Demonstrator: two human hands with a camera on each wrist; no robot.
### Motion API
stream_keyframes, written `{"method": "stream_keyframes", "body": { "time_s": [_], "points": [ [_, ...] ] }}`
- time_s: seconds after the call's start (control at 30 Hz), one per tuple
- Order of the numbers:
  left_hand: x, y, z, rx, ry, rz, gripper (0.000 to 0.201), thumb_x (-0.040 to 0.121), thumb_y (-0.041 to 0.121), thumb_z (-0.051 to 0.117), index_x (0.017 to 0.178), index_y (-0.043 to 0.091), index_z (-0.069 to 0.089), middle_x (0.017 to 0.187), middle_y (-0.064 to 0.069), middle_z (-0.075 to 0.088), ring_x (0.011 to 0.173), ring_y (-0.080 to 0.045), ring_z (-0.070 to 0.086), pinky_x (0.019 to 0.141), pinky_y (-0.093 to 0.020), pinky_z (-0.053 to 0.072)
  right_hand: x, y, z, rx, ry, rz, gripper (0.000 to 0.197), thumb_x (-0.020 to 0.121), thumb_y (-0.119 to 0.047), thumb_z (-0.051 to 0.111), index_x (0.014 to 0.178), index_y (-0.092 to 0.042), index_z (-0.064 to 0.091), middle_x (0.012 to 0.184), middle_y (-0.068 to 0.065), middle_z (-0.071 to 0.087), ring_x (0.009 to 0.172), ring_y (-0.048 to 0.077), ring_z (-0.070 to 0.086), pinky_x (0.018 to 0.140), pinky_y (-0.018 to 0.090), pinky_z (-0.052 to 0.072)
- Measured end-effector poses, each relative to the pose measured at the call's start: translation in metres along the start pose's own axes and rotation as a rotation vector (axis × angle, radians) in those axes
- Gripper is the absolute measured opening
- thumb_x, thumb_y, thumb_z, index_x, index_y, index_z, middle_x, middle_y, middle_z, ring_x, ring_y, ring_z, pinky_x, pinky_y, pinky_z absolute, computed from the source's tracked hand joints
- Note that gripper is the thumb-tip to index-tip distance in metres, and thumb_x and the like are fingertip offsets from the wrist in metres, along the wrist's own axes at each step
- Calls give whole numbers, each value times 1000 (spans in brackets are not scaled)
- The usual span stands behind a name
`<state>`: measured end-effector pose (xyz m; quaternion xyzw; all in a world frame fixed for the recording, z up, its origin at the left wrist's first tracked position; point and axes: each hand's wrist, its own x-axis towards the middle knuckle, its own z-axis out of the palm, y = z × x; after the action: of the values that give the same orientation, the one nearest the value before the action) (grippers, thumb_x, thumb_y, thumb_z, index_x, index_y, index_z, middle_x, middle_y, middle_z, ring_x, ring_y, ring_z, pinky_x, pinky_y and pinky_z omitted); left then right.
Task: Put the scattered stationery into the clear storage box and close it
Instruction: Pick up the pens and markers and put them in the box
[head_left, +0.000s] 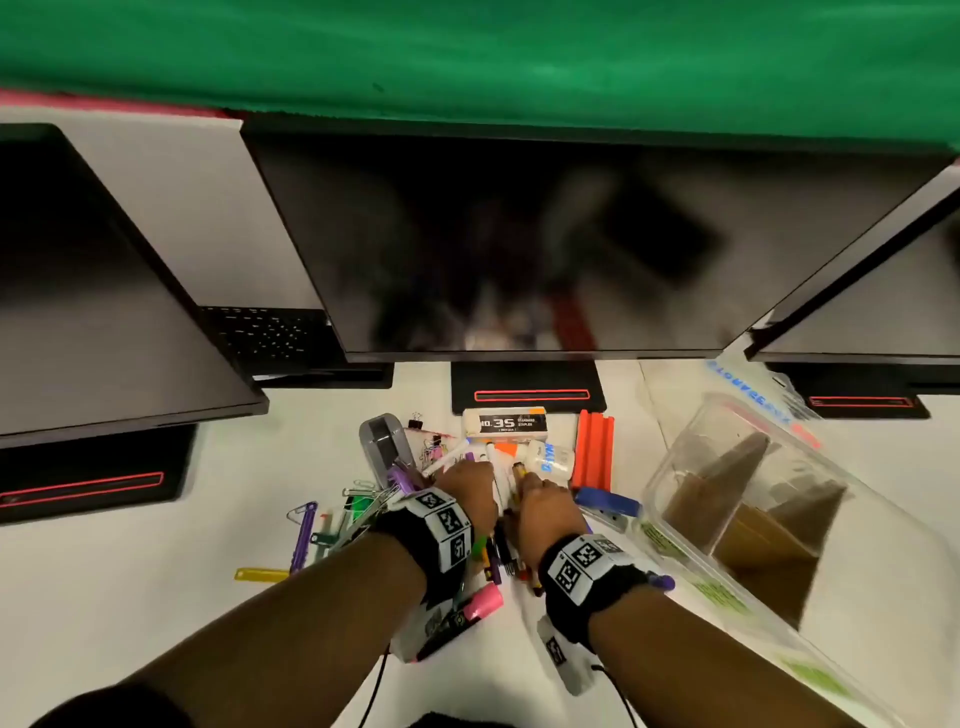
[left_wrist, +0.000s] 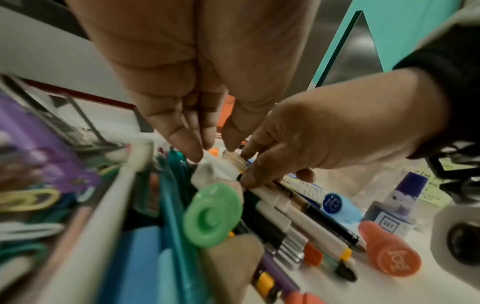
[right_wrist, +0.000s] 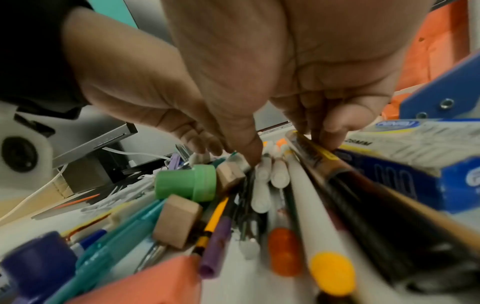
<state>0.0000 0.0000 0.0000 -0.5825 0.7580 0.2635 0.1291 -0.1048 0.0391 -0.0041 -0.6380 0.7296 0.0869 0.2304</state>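
Note:
A pile of pens and markers (head_left: 501, 551) lies mid-desk, with both hands on its far end. My left hand (head_left: 470, 480) reaches down with fairly straight fingers (left_wrist: 192, 144) that touch the pen tips. My right hand (head_left: 540, 491) pinches a few pens (right_wrist: 280, 176) between thumb and fingers, one of them a clear-capped pen (left_wrist: 233, 160). A green round stamp (left_wrist: 213, 216) sits among the pens. The clear storage box (head_left: 748, 499) lies tilted and open to the right of the hands, with brown card dividers inside.
Behind the pile are a staples box (head_left: 506, 422), a glue bottle (head_left: 550, 460), orange tubes (head_left: 592, 449), a blue stapler (head_left: 608, 503) and a tape dispenser (head_left: 382, 441). Paper clips (head_left: 358, 493) and a pink highlighter (head_left: 483, 603) lie left. Three monitors (head_left: 519, 249) overhang the desk's back.

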Motion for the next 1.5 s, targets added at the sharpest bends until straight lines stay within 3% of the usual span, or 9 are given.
{"method": "stream_keyframes", "body": {
  "time_s": [0.17, 0.37, 0.47, 0.6, 0.73, 0.9, 1.03, 1.23, 1.5],
  "points": [
    [18, 3, 9, 20, -33, -44, 28, 89, 13, 47, 110, 0, 59, 116, -18, 62, 110, -32, 60, 89, -36, 48, 5, 4, 6, 46, -17, 13, 51, 85, -38, 59, 122, -5, 46, 119, 16, 59, 108, 31, 58, 91, 37, 47],
    [33, 4, 7, -17, -61, -182, 35, 90, 23, 50, 115, 0, 58, 119, -16, 62, 111, -28, 61, 92, -35, 50, 9, 11, 6, 154, -43, 34, 53, 84, -44, 60, 116, -4, 50, 117, 16, 61, 108, 31, 58, 87, 35, 47],
    [44, 3, 23, -16, -54, -110, 44, 83, 37, 56, 121, 14, 55, 117, -11, 62, 105, -28, 63, 87, -41, 53, 14, 18, 4, 239, -73, 74, 46, 84, -38, 62, 113, -4, 52, 117, 16, 62, 108, 31, 59, 85, 33, 47],
    [107, -20, 95, -15, -97, -57, 38, 81, 41, 45, 103, 16, 63, 88, -8, 66, 78, -24, 68, 71, -37, 56, 22, 26, 2, 301, -108, 126, 39, 81, -33, 65, 107, -4, 59, 112, 15, 65, 105, 31, 60, 84, 32, 48],
    [42, 19, 22, 25, -28, -116, 40, 88, 29, 52, 119, 4, 50, 113, -12, 61, 105, -30, 61, 91, -39, 50, 25, 32, 4, 275, -95, 152, 32, 86, -28, 61, 107, -4, 59, 113, 14, 65, 107, 29, 61, 88, 32, 48],
    [35, 23, 15, -71, -35, -187, 65, 83, 27, 66, 133, 8, 29, 124, -13, 57, 115, -28, 58, 94, -36, 47, 28, 31, 8, 257, -96, 175, 26, 88, -25, 57, 106, -7, 60, 113, 12, 66, 107, 28, 62, 88, 31, 49],
    [40, 18, 11, -112, -41, -273, 57, 95, 16, 44, 143, 0, 17, 140, -17, 45, 129, -28, 47, 107, -36, 40, 26, 28, 8, 247, -108, 161, 24, 89, -18, 53, 109, -6, 59, 116, 14, 64, 108, 29, 60, 90, 34, 48],
    [33, 15, 12, -117, -80, -196, 39, 93, 30, 49, 120, 2, 52, 127, -16, 57, 120, -30, 55, 99, -36, 43, 13, 8, 15, 115, -50, 123, 31, 95, -21, 40, 120, -5, 49, 124, 15, 56, 120, 31, 48, 94, 38, 43],
    [24, 11, 25, -64, -72, -123, 31, 95, 22, 41, 118, 5, 55, 127, -15, 58, 120, -29, 55, 98, -35, 43, 1, -1, 28, 77, -64, 128, 37, 97, -20, 36, 129, -1, 37, 131, 16, 45, 123, 31, 42, 92, 44, 45]
  ]
}}
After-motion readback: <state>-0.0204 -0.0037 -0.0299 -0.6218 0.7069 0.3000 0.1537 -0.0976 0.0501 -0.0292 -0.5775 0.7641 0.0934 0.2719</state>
